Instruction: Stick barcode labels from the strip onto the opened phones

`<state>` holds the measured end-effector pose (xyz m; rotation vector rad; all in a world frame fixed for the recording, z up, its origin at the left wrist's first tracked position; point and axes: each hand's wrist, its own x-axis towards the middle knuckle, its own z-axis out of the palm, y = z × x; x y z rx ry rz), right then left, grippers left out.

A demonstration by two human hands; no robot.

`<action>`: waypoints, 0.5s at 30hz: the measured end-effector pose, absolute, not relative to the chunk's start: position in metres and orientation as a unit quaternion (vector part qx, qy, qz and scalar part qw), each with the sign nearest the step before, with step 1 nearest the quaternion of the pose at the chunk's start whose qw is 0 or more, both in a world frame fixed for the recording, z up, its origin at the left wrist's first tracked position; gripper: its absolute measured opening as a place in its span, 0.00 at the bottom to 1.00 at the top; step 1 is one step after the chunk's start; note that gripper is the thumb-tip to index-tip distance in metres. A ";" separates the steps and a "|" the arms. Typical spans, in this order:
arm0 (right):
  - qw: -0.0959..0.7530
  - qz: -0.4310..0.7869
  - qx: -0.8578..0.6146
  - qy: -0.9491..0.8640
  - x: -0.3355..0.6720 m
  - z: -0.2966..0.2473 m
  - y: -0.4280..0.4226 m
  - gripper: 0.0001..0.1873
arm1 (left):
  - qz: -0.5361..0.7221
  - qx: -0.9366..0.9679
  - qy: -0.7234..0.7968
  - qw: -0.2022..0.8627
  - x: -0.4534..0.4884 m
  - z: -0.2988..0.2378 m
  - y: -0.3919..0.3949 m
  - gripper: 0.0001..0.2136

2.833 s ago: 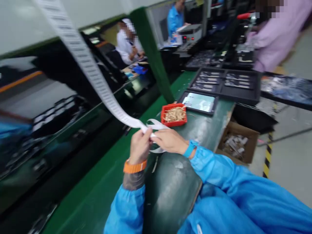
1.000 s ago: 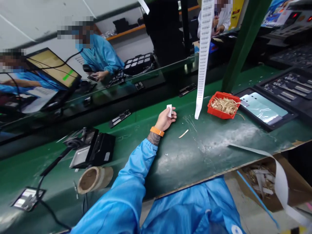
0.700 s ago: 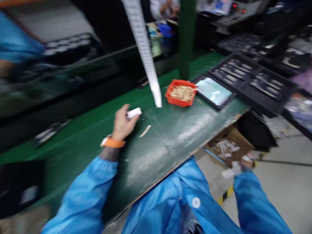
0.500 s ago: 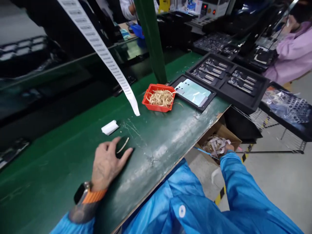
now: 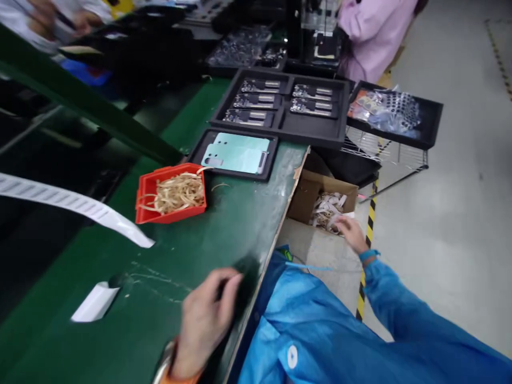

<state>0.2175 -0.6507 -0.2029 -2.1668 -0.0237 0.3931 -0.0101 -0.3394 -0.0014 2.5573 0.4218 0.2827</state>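
I observe the right hand (image 5: 352, 234) at the opening of the cardboard box (image 5: 304, 198), fingertips beside the white scraps (image 5: 327, 207) inside; grip undetermined. The left hand (image 5: 208, 314) is curled above the green bench (image 5: 236, 224), near its edge; contents not discernible. I judge release best made well inside the rim.

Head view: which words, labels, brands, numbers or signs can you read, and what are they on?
No text can be read.
Strip: rows of dark print, too small and blurred.
White spot on the blue clothing: no legible lettering.
Floor tape: yellow-black stripes, no words visible.
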 end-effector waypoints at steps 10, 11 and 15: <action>0.524 0.106 -0.804 -0.262 0.126 -0.123 -0.612 0.15 | -0.069 0.896 0.040 0.436 0.099 -0.044 -0.439 0.12; 0.501 0.102 -0.820 -0.257 0.140 -0.131 -0.612 0.16 | -0.070 0.885 0.038 0.459 0.094 -0.043 -0.433 0.14; 0.428 0.073 -0.885 -0.166 0.209 -0.177 -0.614 0.15 | 0.007 0.882 0.034 0.471 0.063 -0.030 -0.408 0.18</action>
